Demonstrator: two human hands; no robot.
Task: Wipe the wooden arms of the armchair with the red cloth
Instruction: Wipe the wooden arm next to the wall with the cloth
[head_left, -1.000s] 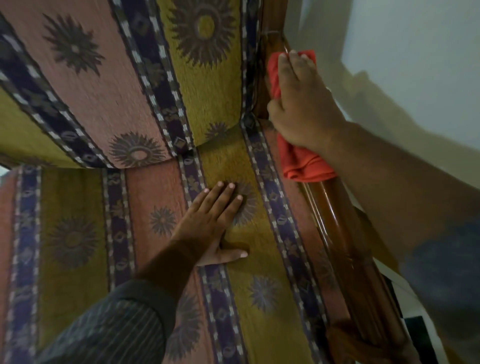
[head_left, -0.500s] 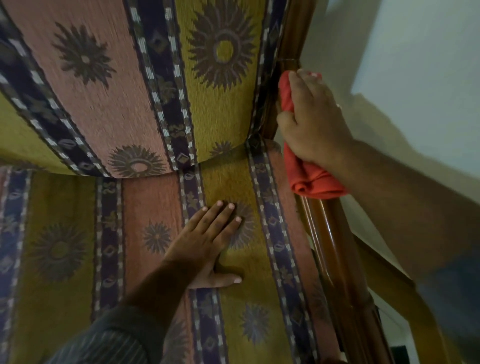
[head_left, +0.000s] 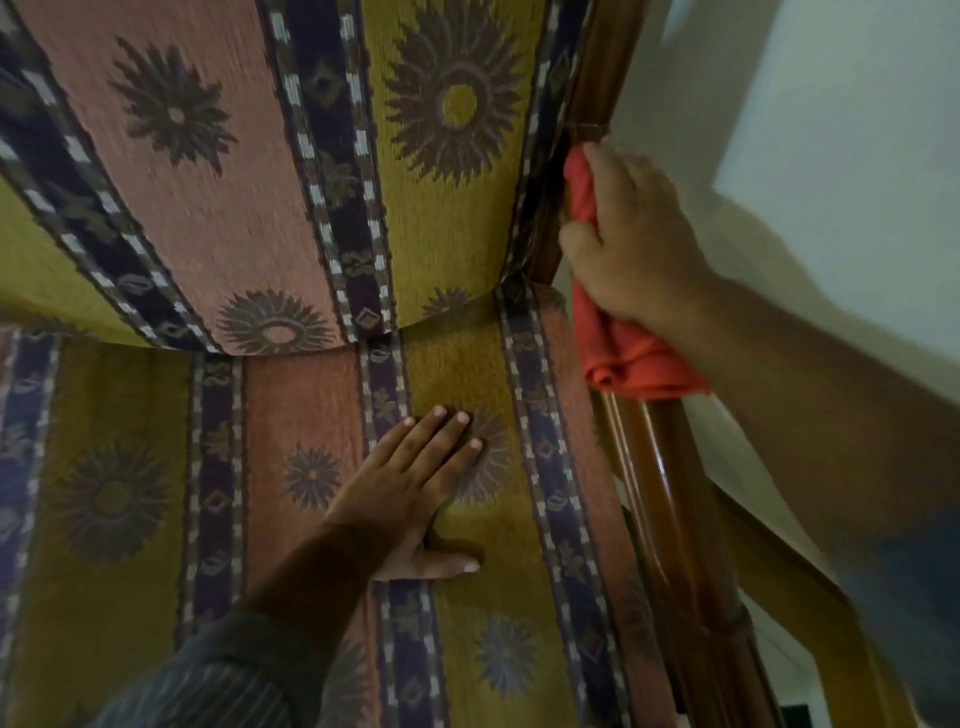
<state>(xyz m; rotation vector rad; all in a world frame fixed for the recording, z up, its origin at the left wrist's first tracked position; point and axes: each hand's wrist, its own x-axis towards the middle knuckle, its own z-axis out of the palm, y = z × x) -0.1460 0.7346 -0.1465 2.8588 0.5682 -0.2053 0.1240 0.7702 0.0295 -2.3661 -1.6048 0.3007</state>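
Observation:
The red cloth (head_left: 623, 353) is bunched over the far end of the glossy wooden right arm (head_left: 670, 499) of the armchair, close to where the arm meets the back post (head_left: 597, 67). My right hand (head_left: 631, 241) presses down on the cloth and grips it, fingers pointing toward the post. My left hand (head_left: 415, 493) lies flat, fingers spread, on the patterned seat cushion (head_left: 493, 597), holding nothing. The chair's other arm is out of view.
The striped back cushion (head_left: 260, 171) with sunburst motifs rises behind the seat. A pale wall (head_left: 831, 130) stands directly to the right of the wooden arm. A lower wooden rail (head_left: 789, 582) of the frame runs beside the arm.
My right hand and the cloth stay at the far end of the arm near the post. The view has shifted so that they appear lower and further right. My left hand stays planted on the seat.

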